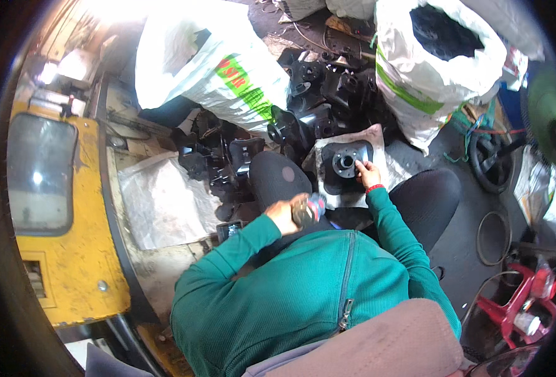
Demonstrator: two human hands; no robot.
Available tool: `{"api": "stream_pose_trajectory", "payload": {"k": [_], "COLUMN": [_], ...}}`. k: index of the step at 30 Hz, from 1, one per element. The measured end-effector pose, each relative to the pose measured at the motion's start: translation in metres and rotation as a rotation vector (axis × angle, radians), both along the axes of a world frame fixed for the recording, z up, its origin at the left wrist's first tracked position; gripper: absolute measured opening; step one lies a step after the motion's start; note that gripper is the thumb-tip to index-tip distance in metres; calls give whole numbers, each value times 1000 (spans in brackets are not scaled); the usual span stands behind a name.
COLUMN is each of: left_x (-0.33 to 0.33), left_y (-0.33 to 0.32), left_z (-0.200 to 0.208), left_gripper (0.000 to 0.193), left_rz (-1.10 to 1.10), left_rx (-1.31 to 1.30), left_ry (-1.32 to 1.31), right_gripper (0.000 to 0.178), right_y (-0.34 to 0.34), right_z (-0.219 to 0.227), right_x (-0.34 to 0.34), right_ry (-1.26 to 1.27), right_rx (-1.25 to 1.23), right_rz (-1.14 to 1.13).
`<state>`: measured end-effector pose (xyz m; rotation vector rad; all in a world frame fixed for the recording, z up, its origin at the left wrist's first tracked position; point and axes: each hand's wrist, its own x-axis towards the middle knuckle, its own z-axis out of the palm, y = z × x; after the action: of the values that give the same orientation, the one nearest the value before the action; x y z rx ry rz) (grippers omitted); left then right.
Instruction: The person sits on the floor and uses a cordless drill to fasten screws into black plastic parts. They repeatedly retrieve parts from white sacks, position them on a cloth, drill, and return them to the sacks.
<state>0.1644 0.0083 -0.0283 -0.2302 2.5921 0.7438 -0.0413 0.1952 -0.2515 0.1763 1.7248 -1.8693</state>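
In front of me lies a black moulded part (330, 178) with a square flared base and a round, holed hub, set on a pale sheet (376, 147) between my knees. My right hand (369, 175) is closed on the right edge of its hub, thumb and fingers pinching it. Nearer my body, over my left thigh, my left hand (283, 217) is wrapped round a short, thick hand tool (309, 210), dark with a blue and red end. Blur keeps its exact kind from showing.
Several similar black parts (341, 88) are heaped beyond my knees. White woven sacks stand at far left (183, 69) and far right (410, 81). Left are a plastic sheet (165, 204) and a yellow machine (95, 251); right, a black wheel (488, 160), a green fan (548, 119) and a red frame (510, 305).
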Motion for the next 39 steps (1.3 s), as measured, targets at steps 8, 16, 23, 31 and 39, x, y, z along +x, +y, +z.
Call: {"api": "stream_pose_trajectory", "payload": {"k": [8,16,23,31,39], "left_x": [40,-46,-218,-294,-266], "left_y": [-28,-133,-340,-397,-438], "left_z": [-10,160,221,54,55], "left_gripper": [84,47,47,51,43], "left_rz": [-167,205,573,457,368], "left_rx": [142,-185,-525,-661,-698], "left_ry": [-134,1146,799,239,205], "right_gripper": [23,43,16,55,33], "right_y": [-55,-133,9,105,66], "right_z": [81,216,309,266,299], "right_x": [-75,-111,-226,-310,-335], "right_ry": [-164,122,1428,799,692], "right_rx": [-97,-295,211,1470,1458], "right_rz": [49,70,-520,215,108]}}
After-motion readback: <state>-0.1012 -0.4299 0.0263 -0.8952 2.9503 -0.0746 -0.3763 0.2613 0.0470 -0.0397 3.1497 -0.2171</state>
